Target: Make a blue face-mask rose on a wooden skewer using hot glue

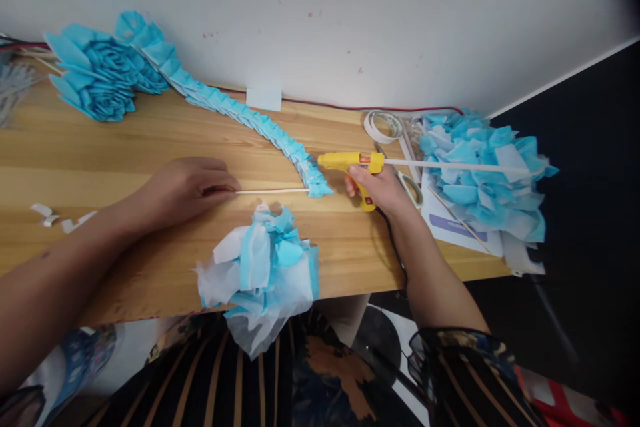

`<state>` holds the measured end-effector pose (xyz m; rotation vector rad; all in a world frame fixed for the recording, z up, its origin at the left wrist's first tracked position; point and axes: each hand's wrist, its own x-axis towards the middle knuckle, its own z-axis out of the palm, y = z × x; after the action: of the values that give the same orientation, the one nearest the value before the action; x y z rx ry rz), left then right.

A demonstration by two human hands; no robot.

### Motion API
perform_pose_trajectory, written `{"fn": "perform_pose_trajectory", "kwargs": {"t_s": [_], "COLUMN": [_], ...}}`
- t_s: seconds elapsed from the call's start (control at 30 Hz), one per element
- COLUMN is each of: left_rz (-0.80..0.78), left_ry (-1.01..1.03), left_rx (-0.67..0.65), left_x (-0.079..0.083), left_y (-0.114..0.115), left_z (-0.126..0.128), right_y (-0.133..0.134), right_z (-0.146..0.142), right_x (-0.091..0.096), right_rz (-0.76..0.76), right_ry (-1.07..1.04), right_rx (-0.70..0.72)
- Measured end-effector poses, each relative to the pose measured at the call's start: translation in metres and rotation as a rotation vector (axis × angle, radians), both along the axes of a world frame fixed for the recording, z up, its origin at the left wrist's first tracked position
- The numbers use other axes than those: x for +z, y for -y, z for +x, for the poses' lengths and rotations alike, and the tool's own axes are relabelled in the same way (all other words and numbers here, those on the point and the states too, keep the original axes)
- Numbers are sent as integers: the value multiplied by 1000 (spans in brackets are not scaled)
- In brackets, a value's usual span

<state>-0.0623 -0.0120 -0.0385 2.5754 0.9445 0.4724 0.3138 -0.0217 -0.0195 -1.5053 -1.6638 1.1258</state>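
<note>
Gripping a yellow glue gun, the right hand is closed around its handle, the nozzle pointing left, near the lower end of a pleated blue paper strand. A white glue stick sticks out behind the gun. The left hand, fingers nearly together, pinches one end of a thin stick over the wooden table; the stick's other end meets the strand. A bunch of blue and white tissue overhangs the front edge, and blue paper flowers lie at the back left.
</note>
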Motion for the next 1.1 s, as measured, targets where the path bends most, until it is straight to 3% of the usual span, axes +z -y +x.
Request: {"fn": "perform_pose_trajectory", "kwargs": {"t_s": [0.37, 0.87, 1.1], "left_rz": [40, 56, 40], "left_ry": [-11, 27, -10], "left_rx": [-11, 9, 87], "left_x": [0, 3, 5], "left_y": [0, 1, 5], "left_z": [-1, 3, 4], "right_y": [-4, -4, -4], "right_z": [9, 6, 5], "right_x": [-4, 2, 6], "right_rz": [80, -19, -1], "right_ry": [-101, -206, -238], "right_rx": [-70, -210, -237]}}
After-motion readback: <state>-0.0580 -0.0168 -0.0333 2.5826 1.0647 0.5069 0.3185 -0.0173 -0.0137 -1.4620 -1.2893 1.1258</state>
